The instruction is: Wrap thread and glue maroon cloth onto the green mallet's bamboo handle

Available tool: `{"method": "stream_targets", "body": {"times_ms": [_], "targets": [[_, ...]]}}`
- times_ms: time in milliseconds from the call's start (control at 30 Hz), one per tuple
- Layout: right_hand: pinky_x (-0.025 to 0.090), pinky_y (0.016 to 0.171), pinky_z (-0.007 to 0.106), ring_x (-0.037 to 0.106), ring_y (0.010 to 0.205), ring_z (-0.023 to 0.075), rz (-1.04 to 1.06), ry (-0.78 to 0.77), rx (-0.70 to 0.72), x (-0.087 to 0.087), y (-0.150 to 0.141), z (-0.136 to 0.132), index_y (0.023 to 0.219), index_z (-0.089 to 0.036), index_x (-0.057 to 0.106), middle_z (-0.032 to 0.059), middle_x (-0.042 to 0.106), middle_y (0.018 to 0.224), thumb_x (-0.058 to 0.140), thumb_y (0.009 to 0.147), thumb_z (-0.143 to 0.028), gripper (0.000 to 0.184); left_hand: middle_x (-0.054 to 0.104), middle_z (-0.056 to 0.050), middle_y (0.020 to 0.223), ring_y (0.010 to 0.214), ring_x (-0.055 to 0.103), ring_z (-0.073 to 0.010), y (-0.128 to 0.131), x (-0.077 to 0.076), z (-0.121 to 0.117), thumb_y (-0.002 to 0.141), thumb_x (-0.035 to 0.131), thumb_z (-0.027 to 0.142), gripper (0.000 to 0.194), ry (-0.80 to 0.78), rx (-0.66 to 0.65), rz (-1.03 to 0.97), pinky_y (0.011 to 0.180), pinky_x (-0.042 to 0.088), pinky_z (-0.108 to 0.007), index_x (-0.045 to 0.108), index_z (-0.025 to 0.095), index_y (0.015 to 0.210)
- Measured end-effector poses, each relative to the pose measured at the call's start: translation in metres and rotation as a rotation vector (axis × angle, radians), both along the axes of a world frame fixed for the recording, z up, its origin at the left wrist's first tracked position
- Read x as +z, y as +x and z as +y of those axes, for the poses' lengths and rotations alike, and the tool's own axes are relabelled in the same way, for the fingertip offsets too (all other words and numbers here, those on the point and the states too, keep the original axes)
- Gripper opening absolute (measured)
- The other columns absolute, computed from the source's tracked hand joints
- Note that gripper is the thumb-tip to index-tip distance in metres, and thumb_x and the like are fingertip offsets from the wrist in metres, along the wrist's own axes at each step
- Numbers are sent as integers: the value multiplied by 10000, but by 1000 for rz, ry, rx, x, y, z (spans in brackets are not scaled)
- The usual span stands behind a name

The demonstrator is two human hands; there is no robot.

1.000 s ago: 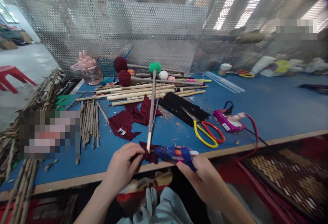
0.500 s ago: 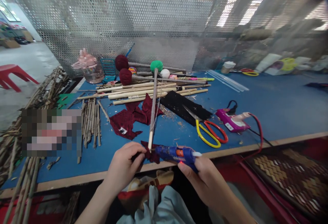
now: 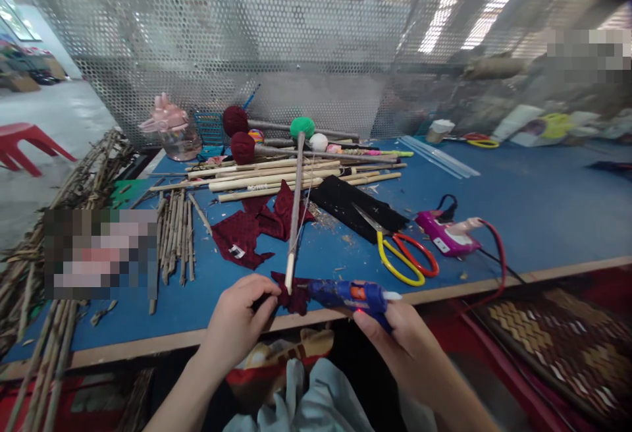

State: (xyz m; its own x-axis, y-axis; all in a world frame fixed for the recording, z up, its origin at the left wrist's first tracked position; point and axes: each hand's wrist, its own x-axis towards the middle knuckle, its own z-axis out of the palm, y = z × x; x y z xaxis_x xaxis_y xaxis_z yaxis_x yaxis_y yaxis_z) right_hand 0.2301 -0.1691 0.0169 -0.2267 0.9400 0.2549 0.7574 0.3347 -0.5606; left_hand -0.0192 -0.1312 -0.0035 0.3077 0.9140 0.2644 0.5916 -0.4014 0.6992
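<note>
My right hand [image 3: 405,333] is closed round a blue hot glue gun [image 3: 348,292], with a white glue stick poking from its back and its nozzle pointing left. My left hand [image 3: 249,310] pinches the left edge of a small dark red cloth piece [image 3: 296,300] at the table's front edge. On that cloth rests the bare pale end of a stick [image 3: 295,215], whose shaft is wrapped in grey and whose far end bears a green ball [image 3: 302,128]. The nozzle lies just right of the stick's end; whether it touches the cloth I cannot tell.
Scissors [image 3: 402,257] with yellow and red handles lie right, beside black cloth [image 3: 355,201] and a purple power strip [image 3: 447,233]. Dark red scraps [image 3: 239,241], twigs [image 3: 175,238] and pale sticks [image 3: 276,178] spread left and behind. A perforated metal screen [image 3: 222,37] stands at the back.
The glue gun in my right hand has drawn back a little to the right, away from the stick's end. My left hand stays on the cloth. The whole view has shifted slightly.
</note>
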Motion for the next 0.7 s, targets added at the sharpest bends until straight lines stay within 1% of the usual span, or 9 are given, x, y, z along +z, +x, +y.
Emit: {"method": "stream_targets", "body": {"times_ms": [100, 167, 267, 333, 433, 500, 533, 633, 700], "targets": [[477, 845, 301, 564, 1043, 233, 87, -23, 42, -4, 2, -4, 1114, -170, 557, 118, 608, 1107, 455, 852, -296, 308, 635, -29, 839, 792, 586, -121, 0, 0, 0, 800, 493, 174, 123, -10, 4, 2, 735, 455, -224, 613, 197, 816], [472, 860, 299, 561, 1046, 227, 145, -32, 65, -7, 5, -7, 1164, -175, 521, 116, 580, 1153, 476, 839, -284, 346, 635, -29, 832, 783, 588, -121, 0, -1, 0, 802, 490, 175, 123, -5, 5, 9, 732, 456, -222, 611, 198, 807], [479, 848, 310, 576, 1015, 227, 191, 33, -23, -7, 16, -4, 1242, -171, 443, 126, 572, 1157, 462, 837, -266, 416, 634, -31, 820, 766, 593, -124, -1, -2, -1, 801, 488, 172, 119, 30, 4, 26, 708, 464, -216, 604, 198, 801], [468, 862, 324, 566, 1028, 227, 121, 101, -73, -3, 29, 7, 1271, -183, 405, 120, 564, 1167, 440, 840, -244, 437, 635, -30, 812, 750, 596, -122, -1, -3, 0, 802, 486, 170, 119, 64, -8, 28, 687, 468, -207, 601, 200, 802], [423, 911, 367, 508, 1093, 231, -110, 213, -60, 14, 58, 43, 1284, -197, 382, 114, 518, 1210, 406, 835, -215, 450, 636, -25, 794, 740, 600, -121, -2, -4, 2, 799, 489, 166, 114, 101, -27, 29, 681, 471, -201, 595, 203, 782], [396, 919, 413, 476, 1105, 251, -273, 299, -48, 29, 82, 78, 1268, -176, 400, 135, 499, 1198, 399, 823, -213, 447, 637, -24, 794, 741, 602, -123, -2, -4, 2, 799, 489, 169, 113, 105, -29, 32, 682, 472, -201, 594, 206, 777], [382, 916, 429, 458, 1113, 263, -351, 337, -77, 37, 95, 98, 1251, -162, 422, 148, 489, 1194, 398, 815, -200, 437, 637, -25, 797, 741, 603, -124, -2, -4, 2, 799, 490, 173, 111, 104, -26, 36, 679, 473, -202, 594, 207, 778], [351, 885, 441, 444, 1103, 277, -596, 334, -127, 55, 133, 158, 1202, -144, 478, 167, 489, 1182, 391, 767, -102, 446, 637, -30, 805, 744, 605, -132, -2, -3, 2, 799, 493, 188, 106, 106, -13, 46, 672, 475, -206, 596, 208, 786], [335, 868, 431, 468, 1060, 275, -717, 287, -120, 60, 152, 193, 1135, -144, 537, 167, 518, 1140, 425, 709, -62, 448, 636, -30, 802, 739, 605, -132, -2, -4, 2, 799, 494, 192, 104, 106, -13, 51, 664, 475, -205, 595, 210, 786]]}}
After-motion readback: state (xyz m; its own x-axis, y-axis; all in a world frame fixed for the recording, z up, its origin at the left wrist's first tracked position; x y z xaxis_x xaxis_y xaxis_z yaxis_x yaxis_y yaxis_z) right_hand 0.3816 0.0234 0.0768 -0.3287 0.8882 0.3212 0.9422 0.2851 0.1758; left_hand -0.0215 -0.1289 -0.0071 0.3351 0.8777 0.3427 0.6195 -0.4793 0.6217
